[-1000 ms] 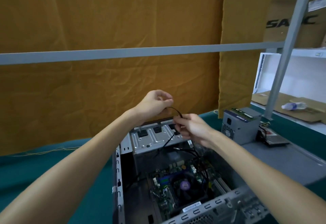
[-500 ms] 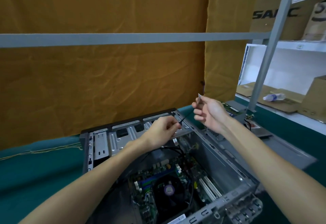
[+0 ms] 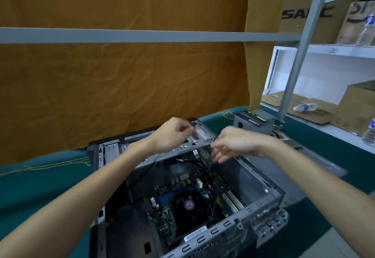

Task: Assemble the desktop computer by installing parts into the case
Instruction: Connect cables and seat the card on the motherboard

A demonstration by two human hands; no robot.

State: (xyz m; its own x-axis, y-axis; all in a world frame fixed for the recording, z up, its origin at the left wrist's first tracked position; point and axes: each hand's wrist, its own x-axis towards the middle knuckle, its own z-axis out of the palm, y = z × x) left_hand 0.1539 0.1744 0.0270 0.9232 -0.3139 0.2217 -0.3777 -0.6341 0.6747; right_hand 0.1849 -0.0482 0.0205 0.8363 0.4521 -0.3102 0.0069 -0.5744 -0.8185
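The open grey computer case (image 3: 261, 203) lies on its side on the green table. Inside sit the motherboard (image 3: 162, 213) and its round black CPU fan (image 3: 189, 205). A metal drive cage (image 3: 182, 148) spans the case's far end. My left hand (image 3: 172, 134) hovers over the cage's far right corner with fingers curled, and a thin black cable (image 3: 149, 168) runs down from under it into the case. My right hand (image 3: 233, 144) is just to the right, thumb and forefinger pinching a small dark end of the cable at the cage corner, while its other fingers hang loose.
A grey power supply (image 3: 251, 121) stands on the table behind the case. More black cables (image 3: 199, 163) hang inside below the cage. At right are a sloping grey post (image 3: 298, 54), cardboard boxes (image 3: 355, 113), and water bottles (image 3: 304, 107) on a white shelf. An orange cloth (image 3: 121, 85) hangs behind.
Both hands have come together at the cage's far right corner. The right hand dropped from its raised position. The view swung left and lower, so more of the case shows.
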